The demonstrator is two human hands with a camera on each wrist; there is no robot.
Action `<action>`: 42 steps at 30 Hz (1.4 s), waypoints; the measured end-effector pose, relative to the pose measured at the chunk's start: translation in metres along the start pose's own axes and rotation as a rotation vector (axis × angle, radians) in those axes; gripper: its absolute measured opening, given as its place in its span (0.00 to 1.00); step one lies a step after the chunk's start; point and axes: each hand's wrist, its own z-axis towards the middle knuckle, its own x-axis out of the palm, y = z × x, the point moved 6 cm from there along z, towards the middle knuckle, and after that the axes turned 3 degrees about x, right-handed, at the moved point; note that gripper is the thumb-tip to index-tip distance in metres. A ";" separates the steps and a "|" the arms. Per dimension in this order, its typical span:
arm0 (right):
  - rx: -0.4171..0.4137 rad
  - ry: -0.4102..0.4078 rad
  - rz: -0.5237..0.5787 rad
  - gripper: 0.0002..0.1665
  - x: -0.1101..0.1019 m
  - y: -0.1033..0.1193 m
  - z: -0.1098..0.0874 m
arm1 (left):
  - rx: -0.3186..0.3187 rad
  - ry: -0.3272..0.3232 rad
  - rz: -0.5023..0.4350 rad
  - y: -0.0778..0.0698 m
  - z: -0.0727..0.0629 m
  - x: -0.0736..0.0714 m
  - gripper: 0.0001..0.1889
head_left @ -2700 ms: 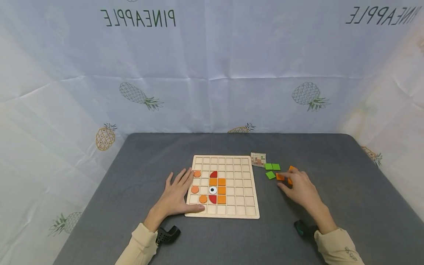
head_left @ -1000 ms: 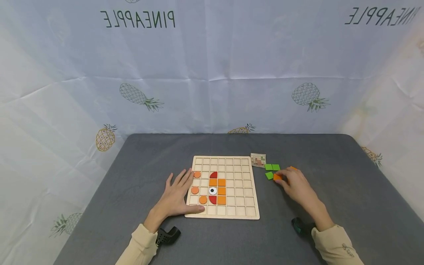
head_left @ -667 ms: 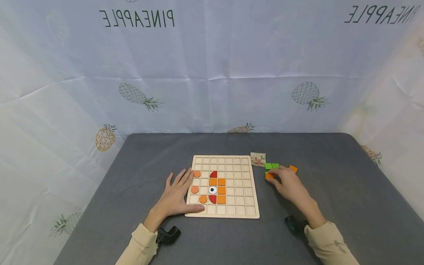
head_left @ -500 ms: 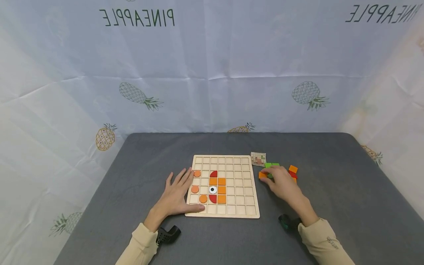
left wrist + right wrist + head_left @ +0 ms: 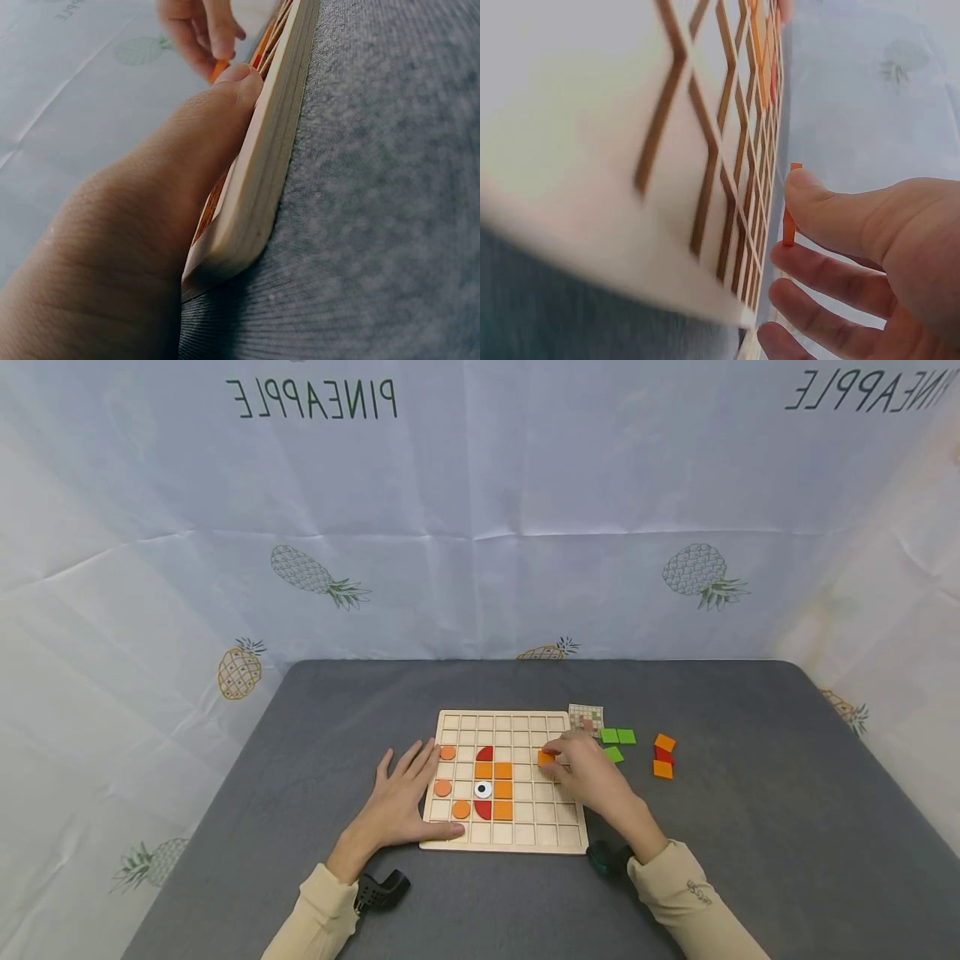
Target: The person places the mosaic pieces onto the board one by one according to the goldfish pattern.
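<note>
My right hand (image 5: 596, 777) pinches a square orange tile (image 5: 546, 758) between thumb and fingers, above the right part of a wooden grid board (image 5: 534, 836). In the right wrist view that orange tile (image 5: 789, 217) stands edge-on, apart from the board. My left hand (image 5: 397, 797) lies with spread fingers on the board's left edge, its thumb along the front rim. Orange squares (image 5: 502, 790), red quarter-round tiles (image 5: 484, 753), orange discs (image 5: 443, 787) and a white eye disc (image 5: 483, 789) sit in the board's cells. In the left wrist view my left thumb (image 5: 217, 112) presses the rim.
Green square tiles (image 5: 617, 737) lie right of the board, one partly behind my right hand. Farther right, two orange tiles (image 5: 663, 769) and a red one (image 5: 664, 755) lie in a column. A small printed card (image 5: 586, 718) touches the board's far right corner.
My right hand has picked an orange tile from the pile on the right and carried it left, past the green tiles, over the board. The left hand has stayed in place.
</note>
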 end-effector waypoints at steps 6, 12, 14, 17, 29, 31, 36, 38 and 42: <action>0.001 0.041 0.002 0.13 0.017 0.011 0.004 | 0.002 0.000 -0.003 0.000 0.000 0.000 0.67; 0.001 0.043 -0.009 0.12 0.022 0.018 0.005 | 0.005 -0.001 0.001 0.000 0.000 0.000 0.67; 0.007 0.045 -0.019 0.11 0.023 0.020 0.005 | 0.004 -0.001 0.000 0.000 0.000 0.000 0.68; 0.018 0.041 -0.034 0.11 0.025 0.021 0.004 | 0.003 0.002 -0.002 0.000 -0.001 -0.001 0.68; 0.021 0.028 -0.078 0.12 0.026 0.026 0.002 | -0.004 0.006 0.005 0.000 -0.001 -0.001 0.67; 0.023 0.025 -0.078 0.12 0.026 0.026 0.002 | -0.005 0.006 0.007 0.000 -0.001 -0.001 0.67; 0.025 0.024 -0.069 0.13 0.026 0.025 0.000 | -0.006 0.005 0.007 0.000 -0.001 -0.001 0.67; 0.032 0.030 -0.061 0.13 0.026 0.023 -0.001 | -0.004 0.005 0.007 0.000 0.000 -0.001 0.66; 0.053 0.032 -0.053 0.14 0.023 0.019 -0.001 | -0.003 0.008 0.007 0.000 0.000 -0.001 0.67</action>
